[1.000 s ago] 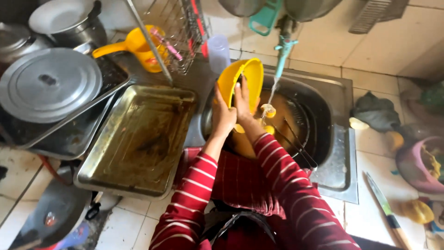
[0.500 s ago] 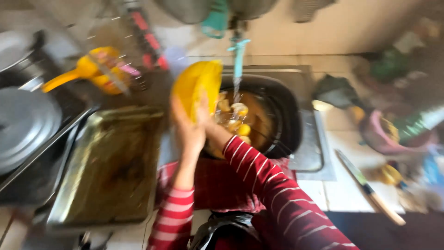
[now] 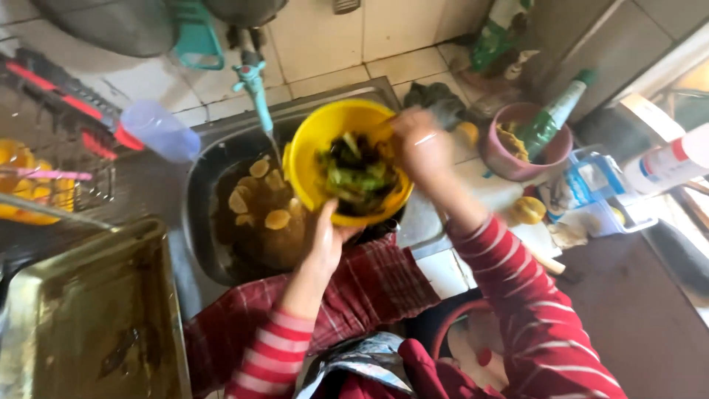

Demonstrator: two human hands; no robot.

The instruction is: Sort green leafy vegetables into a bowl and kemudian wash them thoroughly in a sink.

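Note:
A yellow bowl [image 3: 317,140] holding wet green and dark vegetable scraps [image 3: 358,174] hangs over the right side of the steel sink [image 3: 203,159]. My left hand [image 3: 325,240] grips the bowl's near rim from below. My right hand [image 3: 419,148] holds its far right rim. Both arms wear red and white striped sleeves. A teal tap [image 3: 255,89] runs a thin stream of water just left of the bowl. Brown water with several pale floating slices [image 3: 258,199] fills the sink.
A greasy metal baking tray [image 3: 88,318] lies at the lower left. A dish rack [image 3: 52,140] and a clear plastic cup [image 3: 159,129] stand at the left. At the right are a pink bowl [image 3: 517,151], a green bottle [image 3: 550,118] and a white bottle [image 3: 668,166].
The bowl was tipped on its edge against the tap at the sink. It now faces up and sits further right, showing the scraps inside. The view swung to the right.

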